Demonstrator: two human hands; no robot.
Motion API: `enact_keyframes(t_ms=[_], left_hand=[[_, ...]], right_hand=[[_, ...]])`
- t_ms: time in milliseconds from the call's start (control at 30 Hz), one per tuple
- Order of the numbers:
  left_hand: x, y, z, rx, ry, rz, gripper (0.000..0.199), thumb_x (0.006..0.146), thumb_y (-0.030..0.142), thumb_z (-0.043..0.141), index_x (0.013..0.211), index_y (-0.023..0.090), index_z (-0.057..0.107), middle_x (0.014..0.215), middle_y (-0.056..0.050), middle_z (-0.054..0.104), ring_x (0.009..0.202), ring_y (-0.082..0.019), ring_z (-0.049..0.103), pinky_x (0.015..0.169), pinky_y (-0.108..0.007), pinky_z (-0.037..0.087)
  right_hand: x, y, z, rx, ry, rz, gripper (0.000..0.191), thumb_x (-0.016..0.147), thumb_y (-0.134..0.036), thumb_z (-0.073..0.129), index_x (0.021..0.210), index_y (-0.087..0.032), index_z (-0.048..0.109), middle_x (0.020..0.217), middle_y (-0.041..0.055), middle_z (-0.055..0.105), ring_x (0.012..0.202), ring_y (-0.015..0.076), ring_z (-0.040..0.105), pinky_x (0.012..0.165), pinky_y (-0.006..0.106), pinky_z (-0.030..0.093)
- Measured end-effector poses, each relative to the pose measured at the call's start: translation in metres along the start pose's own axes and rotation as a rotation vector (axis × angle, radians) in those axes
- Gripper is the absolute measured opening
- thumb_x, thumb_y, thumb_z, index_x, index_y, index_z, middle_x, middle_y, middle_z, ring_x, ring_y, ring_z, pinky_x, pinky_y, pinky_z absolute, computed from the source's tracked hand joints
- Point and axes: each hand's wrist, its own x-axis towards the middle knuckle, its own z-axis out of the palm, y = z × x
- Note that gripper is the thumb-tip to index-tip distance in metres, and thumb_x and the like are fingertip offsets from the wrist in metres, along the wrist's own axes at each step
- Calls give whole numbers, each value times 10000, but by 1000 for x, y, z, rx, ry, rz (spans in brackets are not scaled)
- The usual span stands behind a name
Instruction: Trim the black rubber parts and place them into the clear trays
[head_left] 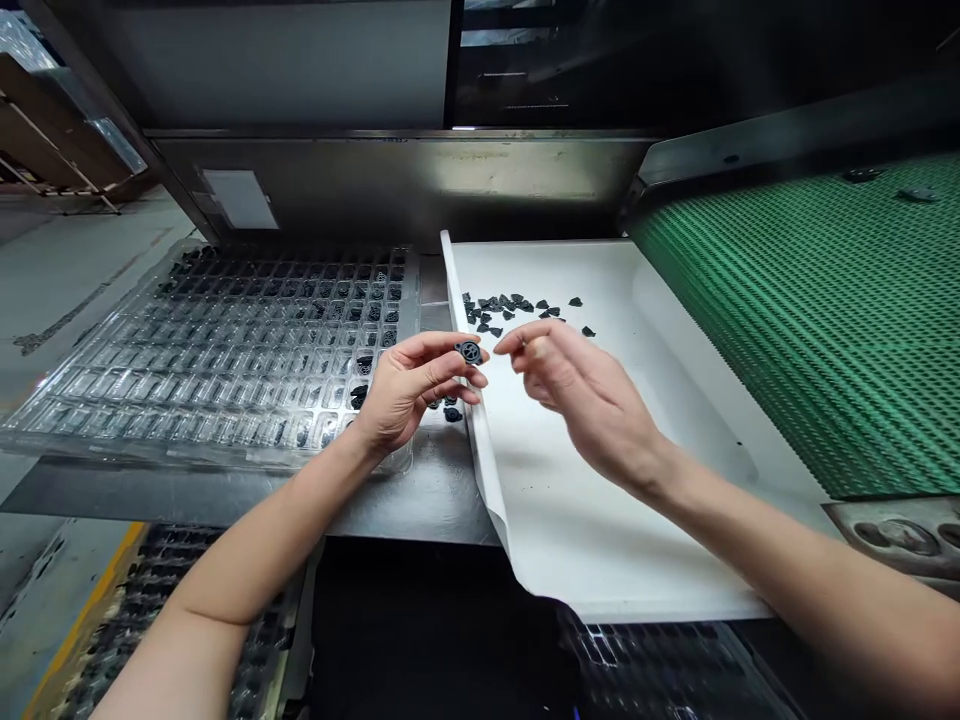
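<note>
Head view: left hand (409,385) pinches a round black part (469,351), flat face toward camera; right hand (581,390) loosely open, empty.

- No text, brand or number can be read anywhere.
- The pale rectangular label (241,198) on the grey metal housing (360,180) — looks blank.

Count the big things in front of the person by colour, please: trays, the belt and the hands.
Clear tray with pockets: 1
White tray: 1
Green belt: 1
Bare hands: 2, the left hand pinching a small black part, the right hand holding nothing
Total: 5
</note>
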Motion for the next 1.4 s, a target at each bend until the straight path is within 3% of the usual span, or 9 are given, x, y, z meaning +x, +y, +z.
enact_keyframes(t_ms=[100,167,333,500,633,767,1233,1400], left_hand=[[0,1,-2,-1,1,-9,345,822,338,1074,1075,174,906,967,-87,875,736,-172,825,651,-231,690],[0,1,-2,1,13,-14,385,800,348,1089,1068,162,886,932,-82,868,699,-168,811,634,-234,683],[-1,0,0,15,17,-36,424,793,396,1094,1031,136,858,846,-67,836,679,-171,799,625,-240,677],[-2,2,1,16,5,-42,424,793,415,1094,999,133,853,798,-56,821,667,-173,796,623,-244,681],[-2,2,1,3,2,-46,407,792,398,1098,968,127,850,825,-69,839,653,-169,800,616,-235,684],[-3,1,0,-20,-14,-33,345,825,363,1082,958,133,862,840,-67,847,655,-164,809,624,-224,691],[-3,2,-2,17,5,-81,397,800,415,1088,949,136,848,833,-67,830,618,-155,774,586,-230,664],[-3,2,-4,8,-3,-94,376,805,403,1085,950,142,856,828,-60,830,600,-148,765,574,-223,655]], right_hand=[[-4,0,-5,-219,32,-142,455,1241,-577,477,1363,-226,739,1180,98,738,1056,223,681,902,384,507],[-5,2,-6,-354,2,-221,393,1245,-446,487,1428,-194,726,1187,104,766,1064,227,712,948,395,521],[-1,10,-4,-494,-27,-345,395,1215,-306,555,1522,-102,696,1017,62,794,837,176,735,778,343,543],[-1,9,-4,-525,-33,-446,410,1191,-239,612,1533,-28,695,1155,135,855,973,205,832,853,337,615],[-2,10,-4,-520,-40,-468,386,1178,-200,632,1511,-24,717,1366,190,827,1205,256,838,1000,368,656],[-2,11,-3,-490,-58,-450,364,1174,-190,634,1511,-99,737,1428,154,811,1300,266,809,1085,404,654],[-3,7,-2,-485,-65,-447,355,1168,-196,644,1494,-114,759,1408,143,820,1270,274,820,1053,404,655],[-3,5,-1,-480,-54,-433,334,1163,-235,651,1460,-177,795,1164,102,873,1095,280,846,967,427,666]])
